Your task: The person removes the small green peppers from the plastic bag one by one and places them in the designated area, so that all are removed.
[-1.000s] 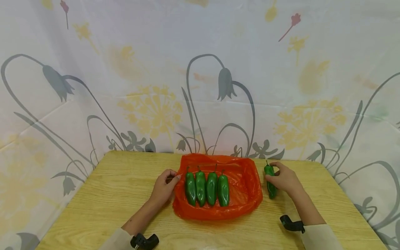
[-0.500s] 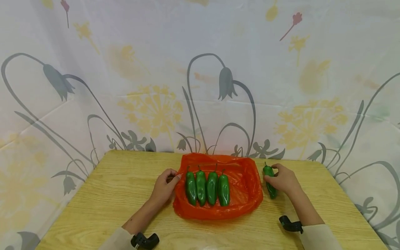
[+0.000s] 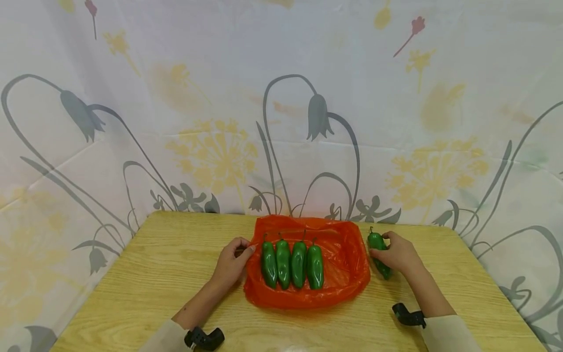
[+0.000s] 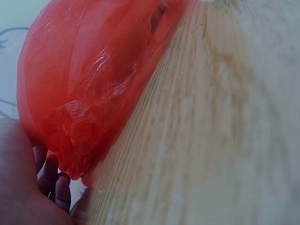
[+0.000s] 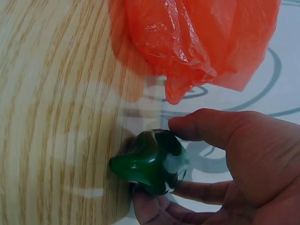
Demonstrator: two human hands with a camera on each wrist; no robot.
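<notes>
A red plastic bag (image 3: 303,299), its mouth spread wide, lies on the table with several green peppers (image 3: 283,264) side by side in its left half. At the bag's left rim, my left hand (image 3: 233,261) pinches the plastic between thumb and fingers. The left wrist view shows the bunched bag edge (image 4: 75,154) against curled fingers (image 4: 62,190). Right of the bag, my right hand (image 3: 399,252) grips another green pepper (image 3: 377,240) near its upper half. The right wrist view has that pepper's tip (image 5: 124,166) toward the camera, with thumb and fingers around its body.
The wooden table (image 3: 176,264) extends to both sides and in front of the bag. Behind it hangs a pale flower-printed cloth (image 3: 290,161). Black wrist cameras (image 3: 204,338) sit on both forearms.
My right hand has shifted slightly left, and the pepper's stem end has leaned left toward the bag. The left hand, the bag and the peppers in it have stayed put.
</notes>
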